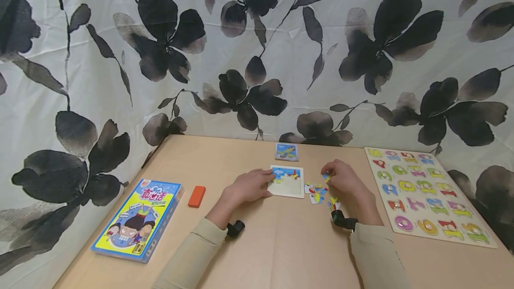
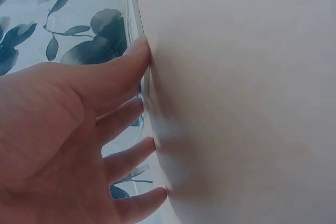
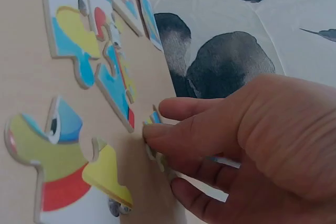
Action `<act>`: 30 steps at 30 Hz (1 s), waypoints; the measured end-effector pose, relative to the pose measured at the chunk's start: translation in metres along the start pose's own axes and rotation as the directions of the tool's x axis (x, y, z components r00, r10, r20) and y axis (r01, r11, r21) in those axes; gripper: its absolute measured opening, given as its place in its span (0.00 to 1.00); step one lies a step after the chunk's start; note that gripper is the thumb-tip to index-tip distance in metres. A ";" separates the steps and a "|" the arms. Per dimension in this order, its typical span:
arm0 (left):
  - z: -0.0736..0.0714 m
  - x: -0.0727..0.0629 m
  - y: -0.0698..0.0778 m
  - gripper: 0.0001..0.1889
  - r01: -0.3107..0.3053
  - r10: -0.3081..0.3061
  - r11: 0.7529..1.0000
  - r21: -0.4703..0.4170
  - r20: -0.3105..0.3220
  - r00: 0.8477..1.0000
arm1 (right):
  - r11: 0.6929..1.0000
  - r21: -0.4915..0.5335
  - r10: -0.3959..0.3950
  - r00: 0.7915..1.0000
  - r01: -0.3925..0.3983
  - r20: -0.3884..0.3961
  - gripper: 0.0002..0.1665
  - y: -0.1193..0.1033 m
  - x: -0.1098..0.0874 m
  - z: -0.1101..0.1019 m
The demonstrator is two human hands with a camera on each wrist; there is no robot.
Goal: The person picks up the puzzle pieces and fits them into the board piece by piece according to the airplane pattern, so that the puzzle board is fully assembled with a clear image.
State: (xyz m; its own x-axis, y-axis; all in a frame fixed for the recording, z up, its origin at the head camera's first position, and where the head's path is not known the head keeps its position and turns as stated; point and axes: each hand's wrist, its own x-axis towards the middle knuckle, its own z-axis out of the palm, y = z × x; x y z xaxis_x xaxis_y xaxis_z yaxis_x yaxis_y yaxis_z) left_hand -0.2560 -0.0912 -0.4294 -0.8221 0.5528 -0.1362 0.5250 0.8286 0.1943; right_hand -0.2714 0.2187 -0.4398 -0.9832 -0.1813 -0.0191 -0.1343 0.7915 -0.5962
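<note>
Blue-yellow puzzle piece [image 1: 325, 176] pinched by right hand [image 1: 347, 181]; orange block [image 1: 196, 196] head view only.

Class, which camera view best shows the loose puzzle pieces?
The right wrist view: the loose puzzle pieces appear large there, their shapes clear. The head view shows them small, beside the puzzle board; the left wrist view shows none.

From where I'm standing, table [image 1: 257, 253] looks like smooth, matt pale wood. Cloth [image 1: 297, 61] behind is creased with a faint sheen. Box [image 1: 138, 220] is glossy printed card, block [image 1: 196, 196] seems matt plastic. Puzzle pieces [image 3: 58, 161]: smooth printed faces, card or wood, can't tell. 2 sleeves [image 1: 194, 253], matt fabric.
</note>
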 end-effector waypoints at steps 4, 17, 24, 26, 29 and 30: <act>0.000 -0.001 0.000 0.33 0.003 -0.003 1.000 -0.004 0.001 1.000 | 0.997 0.037 0.063 0.998 -0.064 0.024 0.20 -0.003 -0.001 0.001; 0.001 0.000 -0.001 0.33 0.002 -0.002 1.000 -0.007 -0.002 1.000 | 0.997 -0.014 0.077 0.997 -0.077 -0.010 0.22 -0.006 -0.004 0.001; 0.001 0.000 0.000 0.34 0.010 -0.010 1.000 -0.011 0.006 1.000 | 0.994 0.010 0.106 0.994 -0.106 0.003 0.23 -0.003 -0.003 0.000; 0.001 0.000 0.000 0.34 0.012 -0.012 1.000 -0.008 0.006 1.000 | 0.996 0.000 0.086 0.996 -0.086 -0.012 0.23 -0.002 -0.003 -0.001; 0.001 0.000 0.000 0.34 0.009 -0.009 1.000 0.002 0.003 1.000 | 0.998 -0.011 0.069 0.997 -0.069 -0.027 0.22 -0.001 -0.004 -0.002; 0.001 0.000 0.000 0.33 0.009 -0.009 1.000 0.003 0.003 1.000 | 0.997 -0.004 0.076 0.997 -0.076 -0.026 0.22 0.000 -0.004 -0.002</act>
State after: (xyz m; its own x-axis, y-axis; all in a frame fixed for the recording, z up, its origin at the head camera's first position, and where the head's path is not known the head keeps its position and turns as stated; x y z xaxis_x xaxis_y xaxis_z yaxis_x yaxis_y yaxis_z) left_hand -0.2559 -0.0909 -0.4308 -0.8262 0.5457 -0.1404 0.5183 0.8337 0.1905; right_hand -0.2681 0.2203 -0.4377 -0.9934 -0.1058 -0.0437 -0.0599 0.8055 -0.5896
